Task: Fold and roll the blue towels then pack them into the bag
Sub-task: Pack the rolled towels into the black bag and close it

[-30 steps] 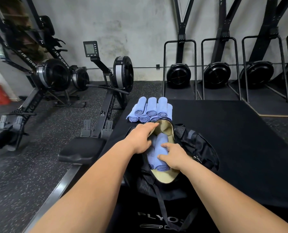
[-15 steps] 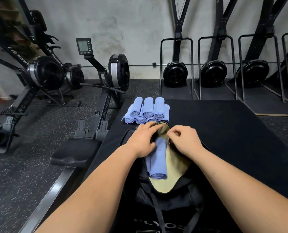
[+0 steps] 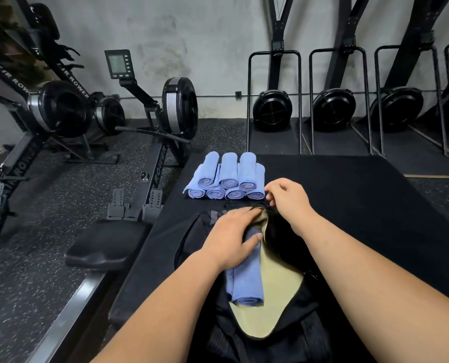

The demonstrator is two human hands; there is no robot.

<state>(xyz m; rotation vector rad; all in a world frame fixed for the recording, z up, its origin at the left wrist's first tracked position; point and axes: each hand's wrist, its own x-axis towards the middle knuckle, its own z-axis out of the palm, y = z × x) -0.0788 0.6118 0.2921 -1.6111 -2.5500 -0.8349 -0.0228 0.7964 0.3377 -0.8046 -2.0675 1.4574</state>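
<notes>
A black bag [image 3: 291, 334] lies open on a black mat, showing its pale yellow lining [image 3: 278, 292]. Two rolled blue towels [image 3: 247, 281] lie side by side inside it. My left hand [image 3: 233, 234] rests flat on the far ends of those towels, fingers straight. My right hand [image 3: 288, 196] is at the bag's far end, fingertips pinching the black edge of the opening by the zip. Beyond the bag, a stack of several rolled blue towels [image 3: 227, 179] sits on the mat in two layers.
The black mat [image 3: 362, 205] tops a low platform. A rowing machine [image 3: 150, 163] with its seat [image 3: 105, 247] runs along the left. More rowers stand far left, and several black fan machines [image 3: 273, 108] line the back wall.
My right hand has left the towels inside the bag and moved up to the bag's far edge. My left hand stays on the towels. The view has shifted slightly.
</notes>
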